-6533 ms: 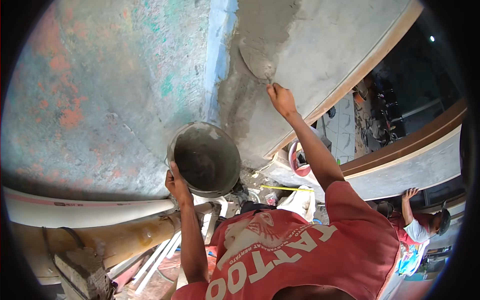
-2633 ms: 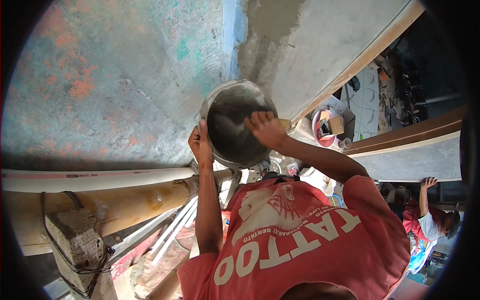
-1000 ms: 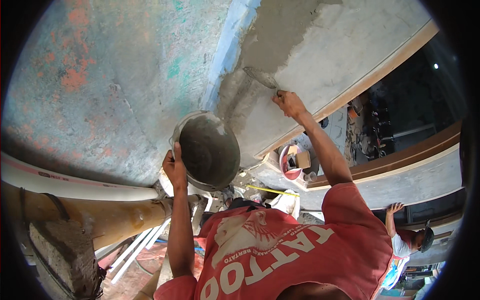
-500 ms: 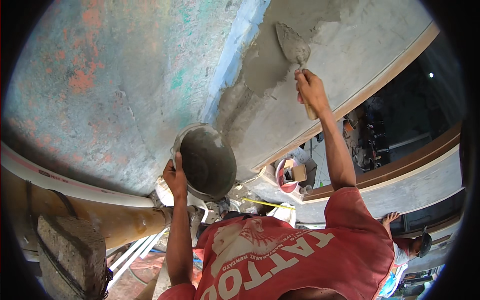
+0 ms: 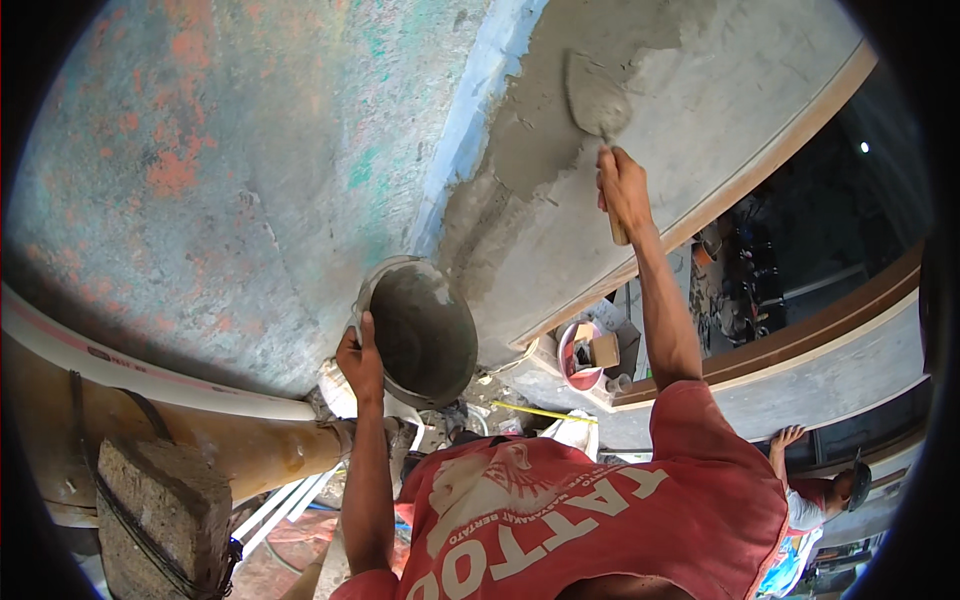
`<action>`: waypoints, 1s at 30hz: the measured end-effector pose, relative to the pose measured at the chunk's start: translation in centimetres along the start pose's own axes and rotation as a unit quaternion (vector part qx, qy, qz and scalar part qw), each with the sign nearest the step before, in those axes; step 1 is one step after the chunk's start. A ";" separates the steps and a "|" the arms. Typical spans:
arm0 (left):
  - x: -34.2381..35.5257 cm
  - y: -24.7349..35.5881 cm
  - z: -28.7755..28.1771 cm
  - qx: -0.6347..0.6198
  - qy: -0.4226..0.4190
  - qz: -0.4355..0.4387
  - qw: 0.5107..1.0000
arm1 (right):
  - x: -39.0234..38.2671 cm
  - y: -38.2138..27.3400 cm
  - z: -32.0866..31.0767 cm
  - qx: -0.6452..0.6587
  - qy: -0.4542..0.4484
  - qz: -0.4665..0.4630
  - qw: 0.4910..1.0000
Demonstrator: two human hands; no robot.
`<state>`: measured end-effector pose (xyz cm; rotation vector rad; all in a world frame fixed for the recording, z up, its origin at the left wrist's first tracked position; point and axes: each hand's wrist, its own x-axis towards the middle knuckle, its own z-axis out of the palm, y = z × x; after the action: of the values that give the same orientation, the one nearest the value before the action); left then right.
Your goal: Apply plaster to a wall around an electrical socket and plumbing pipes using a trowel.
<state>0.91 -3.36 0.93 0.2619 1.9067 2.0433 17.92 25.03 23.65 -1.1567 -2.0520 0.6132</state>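
Wet grey mortar (image 5: 535, 150) covers a strip of wall beside a light blue painted band (image 5: 468, 110). Over it lies the blade of a pointed trowel (image 5: 598, 104), smeared with mortar. My right hand (image 5: 624, 190) is closed round the trowel's wooden handle. Lower and to the left, my left hand (image 5: 359, 358) grips the rim of a dark round bucket (image 5: 425, 330), thumb along its side. The bucket tilts so its mouth faces up at me; its inside is coated grey, and how much mortar it holds is hard to tell.
A wooden frame edge (image 5: 700, 212) borders the wall on the right, beside a dark opening. Below stands a pink tub (image 5: 580, 362) with boxes. At lower left are a bamboo pole (image 5: 240, 440) and a concrete block (image 5: 165, 510) tied with wire. Another person (image 5: 825, 490) is at lower right.
The trowel has shifted slightly down and to the right across the mortar, its blade now lying flatter to view. The bucket stays in my left hand, slightly lower in the picture.
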 end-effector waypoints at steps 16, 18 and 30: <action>0.2 0.0 -0.1 0.006 -0.006 -0.002 1.000 | -0.6 7.9 8.5 -0.368 -0.116 -0.116 0.915; 0.0 -0.1 -0.3 0.018 0.000 -0.001 1.000 | -0.1 5.4 6.9 -0.374 -0.100 -0.126 0.913; 0.7 -1.8 -0.2 -0.009 -0.017 0.005 1.000 | 5.5 -8.3 -5.7 -0.246 0.064 -0.098 0.962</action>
<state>0.37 -3.23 -0.89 0.3000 1.8682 2.0483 15.72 26.12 34.92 -1.2002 -2.2340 -0.0776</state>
